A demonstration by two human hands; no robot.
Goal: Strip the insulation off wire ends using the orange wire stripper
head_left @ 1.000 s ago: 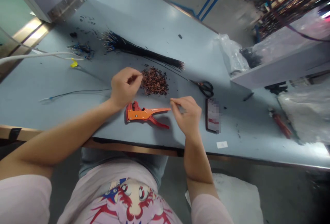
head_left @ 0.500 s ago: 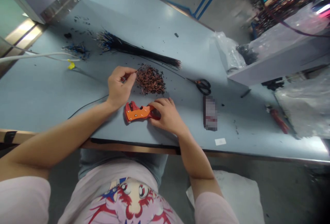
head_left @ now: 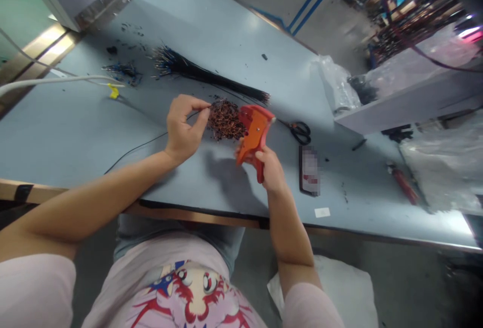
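My left hand (head_left: 187,126) pinches a thin black wire (head_left: 140,143) between thumb and fingertips. The wire's tail runs back over the bench to the left. Wrapped round the handles of an orange and red wire stripper (head_left: 256,129), my right hand (head_left: 268,164) holds the tool raised above the bench, its jaws at the top. Just beyond both hands lies a pile of copper and black wire scraps (head_left: 225,123), partly covered by the stripper. Behind it rests a long bundle of black wires (head_left: 215,80).
Right of the stripper lie black-handled scissors (head_left: 300,132) and a blurred-out phone-like object (head_left: 309,171). A white label (head_left: 322,212) is near the front edge. Blue-tipped scraps (head_left: 124,73) and a white cable (head_left: 49,82) are at left. Red-handled pliers (head_left: 404,184) lie far right.
My right hand has lifted the wire stripper off the bench and turned its jaws upward, beside the scrap pile. My left hand still pinches the wire.
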